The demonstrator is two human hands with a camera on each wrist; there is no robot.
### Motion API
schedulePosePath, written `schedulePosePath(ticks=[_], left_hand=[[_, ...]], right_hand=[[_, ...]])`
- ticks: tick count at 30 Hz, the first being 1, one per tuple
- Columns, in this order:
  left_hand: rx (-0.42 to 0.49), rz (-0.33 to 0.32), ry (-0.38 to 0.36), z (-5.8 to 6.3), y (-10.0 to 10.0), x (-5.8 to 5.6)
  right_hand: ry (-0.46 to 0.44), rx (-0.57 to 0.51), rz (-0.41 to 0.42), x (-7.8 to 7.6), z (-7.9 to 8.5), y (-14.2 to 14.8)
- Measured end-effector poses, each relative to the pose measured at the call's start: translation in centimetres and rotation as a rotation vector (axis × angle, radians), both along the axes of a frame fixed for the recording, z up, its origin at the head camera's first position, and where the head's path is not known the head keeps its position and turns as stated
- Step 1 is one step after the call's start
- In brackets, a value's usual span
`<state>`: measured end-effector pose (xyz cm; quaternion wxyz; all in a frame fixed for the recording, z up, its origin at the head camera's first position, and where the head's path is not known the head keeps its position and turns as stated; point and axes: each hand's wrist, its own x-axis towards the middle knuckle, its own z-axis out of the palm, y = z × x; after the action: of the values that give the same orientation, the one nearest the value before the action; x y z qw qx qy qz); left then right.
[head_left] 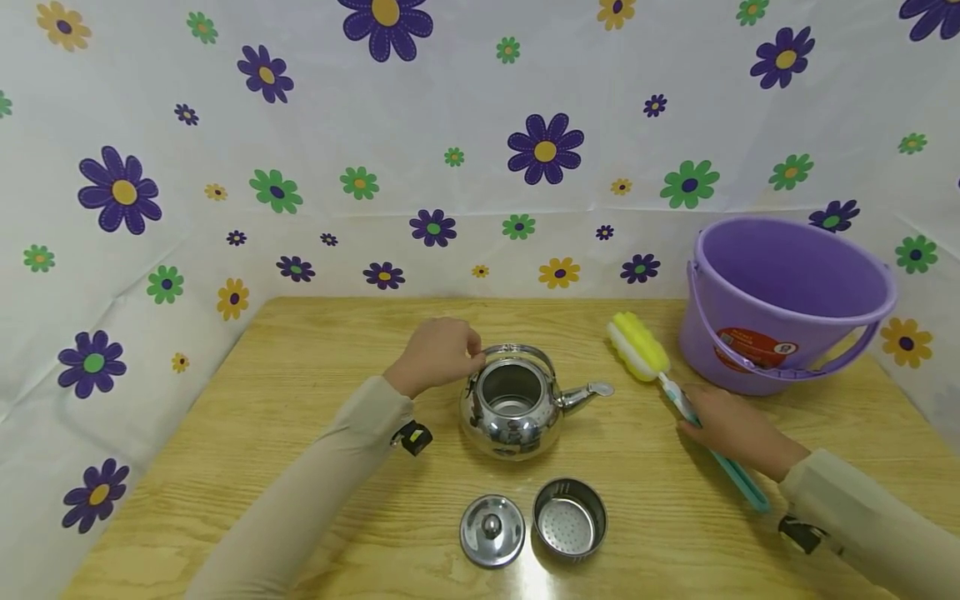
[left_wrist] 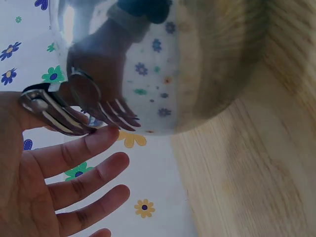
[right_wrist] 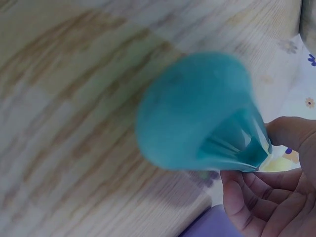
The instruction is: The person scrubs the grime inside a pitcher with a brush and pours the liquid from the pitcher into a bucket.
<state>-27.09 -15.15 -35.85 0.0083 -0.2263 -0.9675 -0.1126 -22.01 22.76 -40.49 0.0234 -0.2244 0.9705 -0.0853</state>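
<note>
A shiny steel kettle (head_left: 510, 435) stands uncovered on the table, its spout pointing right. My left hand (head_left: 437, 354) is at its left side, thumb and forefinger pinching the hoop handle (left_wrist: 54, 111) near its base; the other fingers are spread. My right hand (head_left: 731, 427) grips a bottle brush (head_left: 738, 482) by its teal handle, between thumb and fingers. The brush's yellow-and-white sponge head (head_left: 637, 346) points away, toward the back of the table. In the right wrist view the handle's end (right_wrist: 192, 106) looms large and partly blurred.
A purple bucket (head_left: 795, 317) stands at the back right, close beyond my right hand. In front of the kettle lie its knobbed lid (head_left: 492, 531) and a perforated steel strainer cup (head_left: 570, 521). A flower-patterned cloth (head_left: 450, 108) hangs behind the wooden table (head_left: 300, 400).
</note>
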Motion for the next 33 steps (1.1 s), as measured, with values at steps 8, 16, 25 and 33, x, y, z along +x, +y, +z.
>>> schedulePosePath(ticks=[8, 16, 25, 33], left_hand=[[-0.036, 0.02, 0.038, 0.0, 0.6, 0.2], [0.004, 0.059, 0.076, -0.5, 0.7, 0.5], [0.044, 0.076, 0.162, -1.4, 0.7, 0.8], [0.08, 0.054, 0.436, -2.1, 0.7, 1.5]], right_hand=[[0.013, 0.006, -0.002, -0.1, -0.2, 0.2], [-0.005, 0.0, -0.017, -0.1, -0.1, 0.3], [-0.004, 0.0, -0.017, -0.1, 0.1, 0.5], [0.034, -0.023, -0.026, -0.1, -0.1, 0.6]])
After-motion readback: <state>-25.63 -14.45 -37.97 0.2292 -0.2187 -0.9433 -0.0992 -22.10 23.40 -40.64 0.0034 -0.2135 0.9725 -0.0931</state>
